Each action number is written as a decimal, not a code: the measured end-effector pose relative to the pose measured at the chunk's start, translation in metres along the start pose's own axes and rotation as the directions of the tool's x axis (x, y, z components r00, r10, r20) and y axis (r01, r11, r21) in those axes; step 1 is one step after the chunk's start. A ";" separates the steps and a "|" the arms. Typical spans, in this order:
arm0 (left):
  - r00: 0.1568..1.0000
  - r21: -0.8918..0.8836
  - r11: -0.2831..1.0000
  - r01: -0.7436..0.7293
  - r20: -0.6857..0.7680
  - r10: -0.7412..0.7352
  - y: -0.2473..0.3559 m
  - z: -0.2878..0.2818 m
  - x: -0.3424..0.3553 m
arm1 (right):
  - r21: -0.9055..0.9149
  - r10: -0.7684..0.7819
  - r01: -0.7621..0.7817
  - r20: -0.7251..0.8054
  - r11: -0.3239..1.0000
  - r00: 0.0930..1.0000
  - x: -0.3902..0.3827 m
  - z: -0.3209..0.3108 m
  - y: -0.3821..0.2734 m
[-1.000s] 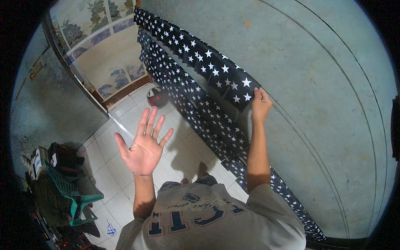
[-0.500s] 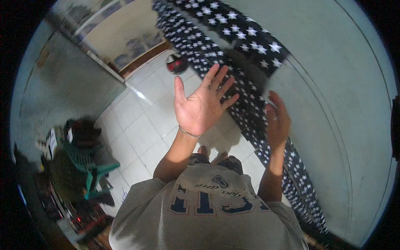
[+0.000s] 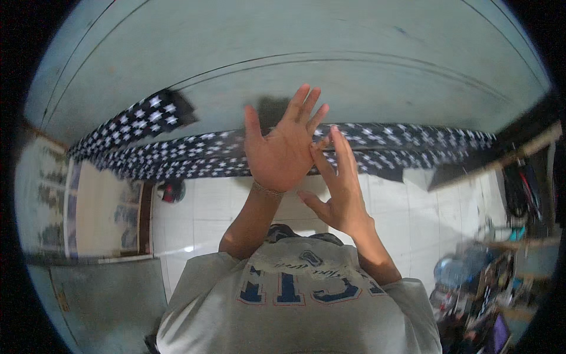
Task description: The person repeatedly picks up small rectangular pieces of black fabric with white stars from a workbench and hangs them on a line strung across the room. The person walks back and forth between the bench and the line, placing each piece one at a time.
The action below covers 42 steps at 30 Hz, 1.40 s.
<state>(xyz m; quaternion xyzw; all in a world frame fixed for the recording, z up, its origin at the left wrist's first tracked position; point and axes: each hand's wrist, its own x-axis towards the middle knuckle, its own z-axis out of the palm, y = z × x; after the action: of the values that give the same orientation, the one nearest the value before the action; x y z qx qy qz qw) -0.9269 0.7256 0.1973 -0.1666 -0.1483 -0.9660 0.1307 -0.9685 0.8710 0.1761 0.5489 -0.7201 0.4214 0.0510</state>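
Here we find the left hand [image 3: 282,154] raised palm up, fingers and thumb spread wide, a thin bracelet [image 3: 266,189] round its wrist. Just beside it, on its little-finger side, the right hand [image 3: 346,206] is part open: thumb well apart, fingers reaching to the edge of the left palm. We cannot tell whether the fingertips touch that palm or whether anything small lies between the two hands.

Below our view of both hands is the grey shirt [image 3: 295,318], dark print across its chest. Beyond the hands, the long star-patterned strips [image 3: 203,144], black with white stars, run along the foot of the green-grey wall [image 3: 365,35]; both hands overlap them in view. To the left, an upper strip [image 3: 138,124] of the same pattern slants above these and stops short, its right end blurred.

Under the strips we note pale floor tiles [image 3: 401,218]. Near the left end stands a round red-and-black object [image 3: 171,192], beside a panel [image 3: 103,206] with a landscape pattern. At far right, clear bluish bottles [image 3: 451,271] stand among clutter.
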 end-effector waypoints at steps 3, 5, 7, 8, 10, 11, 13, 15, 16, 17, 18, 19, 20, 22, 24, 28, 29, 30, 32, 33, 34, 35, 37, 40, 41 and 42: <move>0.990 0.016 0.990 0.139 0.001 -0.139 -0.080 0.013 0.026 | -0.061 0.046 -0.054 -0.137 0.997 0.990 -0.051 -0.065 0.025; 0.972 0.017 0.972 0.234 0.007 -0.234 -0.132 0.021 0.040 | -0.114 0.062 -0.088 -0.220 0.990 0.974 -0.081 -0.102 0.039; 0.943 -0.015 0.945 0.326 0.077 -0.324 -0.188 0.029 0.049 | -0.173 0.090 -0.142 -0.280 0.975 0.956 -0.119 -0.138 0.047; 0.925 -0.017 0.928 0.372 0.085 -0.370 -0.213 0.033 0.052 | -0.205 0.106 -0.175 -0.308 0.963 0.945 -0.136 -0.154 0.048; 0.874 -0.094 0.873 0.479 0.140 -0.465 -0.264 0.041 0.060 | -0.258 0.147 -0.258 -0.383 0.931 0.912 -0.169 -0.184 0.051; 0.848 -0.120 0.842 0.526 0.159 -0.506 -0.289 0.046 0.063 | -0.279 0.164 -0.296 -0.414 0.914 0.896 -0.186 -0.200 0.051; 0.780 -0.131 0.773 0.621 0.206 -0.591 -0.333 0.058 0.064 | -0.330 0.197 -0.378 -0.470 0.865 0.861 -0.216 -0.227 0.045; 0.700 -0.138 0.694 0.707 0.274 -0.659 -0.380 0.072 0.063 | -0.327 0.235 -0.460 -0.541 0.825 0.807 -0.248 -0.251 0.039; 0.654 -0.139 0.648 0.749 0.308 -0.690 -0.400 0.080 0.062 | -0.326 0.254 -0.505 -0.579 0.799 0.775 -0.261 -0.260 0.034; 0.610 -0.093 0.618 0.780 0.333 -0.719 -0.420 0.086 0.061 | -0.325 0.267 -0.547 -0.616 0.771 0.741 -0.275 -0.269 0.032; 0.556 -0.094 0.564 0.821 0.363 -0.748 -0.442 0.093 0.060 | -0.319 0.279 -0.589 -0.652 0.743 0.705 -0.290 -0.277 0.030; 0.501 -0.090 0.510 0.855 0.391 -0.772 -0.463 0.099 0.058 | -0.320 0.294 -0.636 -0.683 0.703 0.668 -0.303 -0.284 0.028; 0.449 -0.026 0.479 0.877 0.397 -0.800 -0.484 0.104 0.056 | -0.289 0.294 -0.665 -0.727 0.689 0.621 -0.317 -0.290 0.028; 0.333 -0.049 0.346 0.937 0.423 -0.843 -0.529 0.115 0.048 | -0.245 0.297 -0.735 -0.799 0.632 0.523 -0.347 -0.305 0.027; 0.226 -0.041 0.233 0.972 0.448 -0.865 -0.561 0.121 0.041 | -0.210 0.288 -0.783 -0.849 0.586 0.443 -0.367 -0.310 0.028; 0.043 0.058 0.082 0.995 0.484 -0.874 -0.662 0.134 0.029 | -0.142 0.258 -0.864 -0.920 0.484 0.295 -0.424 -0.353 0.041; 0.011 0.062 0.047 0.997 0.485 -0.875 -0.677 0.132 0.028 | -0.130 0.265 -0.884 -0.925 0.449 0.270 -0.430 -0.359 0.047; -0.013 0.059 0.018 0.998 0.482 -0.876 -0.703 0.134 0.029 | -0.117 0.275 -0.903 -0.929 0.414 0.247 -0.443 -0.375 0.055; -0.052 0.051 -0.031 0.998 0.472 -0.880 -0.756 0.136 0.036 | -0.112 0.290 -0.926 -0.930 0.361 0.226 -0.467 -0.409 0.070; -0.062 0.021 -0.059 0.998 0.466 -0.883 -0.782 0.134 0.040 | -0.124 0.296 -0.930 -0.926 0.345 0.233 -0.479 -0.427 0.080; -0.064 -0.009 -0.077 0.997 0.469 -0.881 -0.800 0.130 0.045 | -0.129 0.306 -0.933 -0.922 0.336 0.237 -0.488 -0.438 0.088; -0.061 -0.031 -0.085 0.996 0.460 -0.886 -0.817 0.124 0.048 | -0.133 0.347 -0.940 -0.906 0.314 0.244 -0.499 -0.449 0.096; -0.068 0.022 -0.065 0.998 0.428 -0.901 -0.857 0.114 0.057 | -0.064 0.399 -0.948 -0.897 0.312 0.192 -0.531 -0.468 0.113; -0.111 0.092 -0.087 0.992 0.309 -0.944 -0.905 0.096 0.068 | 0.174 0.383 -0.931 -0.923 0.321 -0.040 -0.588 -0.476 0.146; -0.108 0.063 -0.095 0.994 0.268 -0.957 -0.919 0.091 0.070 | 0.258 0.376 -0.916 -0.917 0.306 -0.133 -0.612 -0.476 0.157; -0.111 0.060 -0.098 0.993 0.274 -0.955 -0.933 0.085 0.074 | 0.334 0.367 -0.898 -0.904 0.287 -0.219 -0.638 -0.475 0.168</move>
<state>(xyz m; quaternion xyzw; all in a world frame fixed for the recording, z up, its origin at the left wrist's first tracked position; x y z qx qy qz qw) -1.2522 1.5991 0.0735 -0.1231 -0.1560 -0.7284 -0.6557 -1.0434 1.6697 0.0451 -0.3239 -0.7885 0.4053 0.3304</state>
